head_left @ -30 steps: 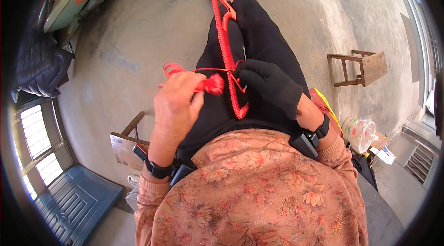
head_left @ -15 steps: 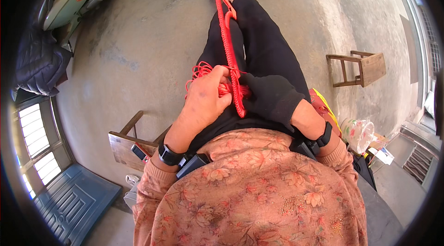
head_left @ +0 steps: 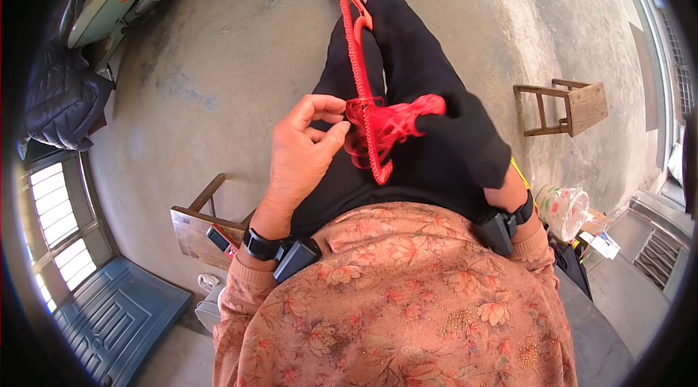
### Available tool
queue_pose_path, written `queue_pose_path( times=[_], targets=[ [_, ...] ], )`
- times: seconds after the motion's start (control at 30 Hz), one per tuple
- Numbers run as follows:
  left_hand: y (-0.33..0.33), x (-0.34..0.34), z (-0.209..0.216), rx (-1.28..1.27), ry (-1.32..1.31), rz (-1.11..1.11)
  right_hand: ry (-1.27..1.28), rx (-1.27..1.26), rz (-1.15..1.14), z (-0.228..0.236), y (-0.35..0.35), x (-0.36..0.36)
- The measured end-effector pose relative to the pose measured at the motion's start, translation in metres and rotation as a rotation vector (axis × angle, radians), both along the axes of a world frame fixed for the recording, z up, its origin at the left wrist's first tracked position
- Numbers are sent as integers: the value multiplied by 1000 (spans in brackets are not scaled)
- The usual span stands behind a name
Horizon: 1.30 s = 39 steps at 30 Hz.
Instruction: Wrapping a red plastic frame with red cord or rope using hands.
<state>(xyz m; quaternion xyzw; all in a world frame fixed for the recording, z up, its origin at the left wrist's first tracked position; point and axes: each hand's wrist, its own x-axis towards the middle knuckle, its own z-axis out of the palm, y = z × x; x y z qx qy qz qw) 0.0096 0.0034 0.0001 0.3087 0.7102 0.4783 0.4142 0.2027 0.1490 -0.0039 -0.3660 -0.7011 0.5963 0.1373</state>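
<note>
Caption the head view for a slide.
Gloved right hand holding red cord at a red frame, bare left hand close by.

Red cord (head_left: 400,124): glossy, plastic-looking. Frame (head_left: 358,63): ridged, plastic-looking, semi-gloss. Glove (head_left: 472,140), trousers (head_left: 425,45): matt cloth. Sweater (head_left: 407,292): soft knit. Stool (head_left: 587,108): worn wood. Floor (head_left: 233,74): rough, matt concrete. Jacket (head_left: 64,100): shiny quilted fabric.

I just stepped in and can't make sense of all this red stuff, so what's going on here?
A person is working with red cord over their lap. The gloved right hand holds a bundle of red cord to the right of a long, narrow cord-wrapped frame. The bare left hand is on the other side, fingers curled close to the loose strands; whether it pinches one is hard to tell. The strands spread behind the frame, between the two hands.
</note>
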Motion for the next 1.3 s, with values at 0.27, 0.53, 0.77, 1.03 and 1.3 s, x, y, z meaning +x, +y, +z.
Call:
queue_pose_path(
  times=[0.27, 0.53, 0.77, 1.03, 1.3],
  targets=[
    [-10, 6, -20, 38, -128, -11, 94, -195, -133, 13, 10, 10],
    [-9, 5, -22, -17, -135, -66, 164, -341, -201, 5, 26, 16],
    [-6, 7, -22, -50, -121, -115, 220, -471, -262, 1, 20, 14],
    [-7, 6, -23, -67, -123, -114, 286, -621, -322, -2, 9, 25],
    [-8, 5, -24, -61, -121, -129, 352, -771, -385, -10, 13, 11]
  ],
)
